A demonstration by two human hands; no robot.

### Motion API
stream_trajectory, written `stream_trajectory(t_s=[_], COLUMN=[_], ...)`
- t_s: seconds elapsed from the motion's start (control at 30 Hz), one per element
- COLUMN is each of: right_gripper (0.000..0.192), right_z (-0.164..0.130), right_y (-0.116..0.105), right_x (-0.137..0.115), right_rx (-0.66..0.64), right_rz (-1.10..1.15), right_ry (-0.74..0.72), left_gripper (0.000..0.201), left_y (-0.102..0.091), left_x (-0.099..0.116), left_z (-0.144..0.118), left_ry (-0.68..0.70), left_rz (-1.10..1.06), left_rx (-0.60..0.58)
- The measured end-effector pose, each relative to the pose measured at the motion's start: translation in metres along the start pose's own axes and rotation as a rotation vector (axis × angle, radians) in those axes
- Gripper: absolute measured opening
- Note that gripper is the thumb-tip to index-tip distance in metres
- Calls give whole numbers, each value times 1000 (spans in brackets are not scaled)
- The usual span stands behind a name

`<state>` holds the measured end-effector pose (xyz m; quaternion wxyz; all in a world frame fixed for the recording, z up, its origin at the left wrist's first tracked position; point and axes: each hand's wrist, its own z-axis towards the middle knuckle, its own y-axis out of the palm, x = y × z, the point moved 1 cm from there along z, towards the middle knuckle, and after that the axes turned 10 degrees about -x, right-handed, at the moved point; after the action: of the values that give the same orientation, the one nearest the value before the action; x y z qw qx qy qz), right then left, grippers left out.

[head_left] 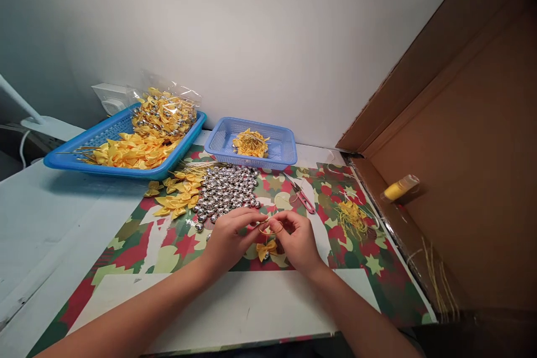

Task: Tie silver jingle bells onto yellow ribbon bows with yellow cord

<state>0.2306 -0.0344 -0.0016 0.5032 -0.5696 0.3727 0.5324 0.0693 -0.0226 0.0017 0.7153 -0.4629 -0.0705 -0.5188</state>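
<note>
My left hand [235,233] and my right hand [297,238] meet over the patterned table cover, fingertips pinched close together. Between them they grip a thin golden cord [271,230] bent into a loop. Below the loop hangs a yellow ribbon bow [265,248] with a small silver bell [267,256] at its middle. Just beyond my left hand lies a heap of silver bells [229,190]. To the left of that heap are loose yellow bows [180,196] with cords. Thread snips [302,197] with red handles rest beyond my right hand.
A large blue basket [104,170] holds many yellow bows and a clear bag [168,109] of bows with bells. A smaller blue basket [285,145] holds a bundle of bows. Cord scraps [352,218] lie at right, near a yellow thread spool [400,188] by the cardboard wall [461,151].
</note>
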Motion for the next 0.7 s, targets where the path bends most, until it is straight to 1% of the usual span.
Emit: stream_trajectory(t_s=[0.2, 0.33, 0.47, 0.57, 0.7], right_gripper=[20, 20, 21, 23, 24], right_z=[0, 0, 1, 1, 1], right_y=[-2, -2, -3, -3, -3], right_x=[0, -1, -2, -2, -2], right_rx=[-8, -15, -13, -24, -53], right_rz=[61, 92, 71, 69, 98], right_ry=[65, 75, 65, 63, 75], left_gripper=[10, 9, 10, 10, 14], left_y=[1, 1, -1, -4, -6], left_x=[-6, -7, -6, -4, -3], left_z=[-3, -4, -3, -2, 0], left_ry=[91, 96, 124, 143, 134], left_rz=[84, 92, 94, 101, 129], left_rx=[28, 24, 29, 12, -11])
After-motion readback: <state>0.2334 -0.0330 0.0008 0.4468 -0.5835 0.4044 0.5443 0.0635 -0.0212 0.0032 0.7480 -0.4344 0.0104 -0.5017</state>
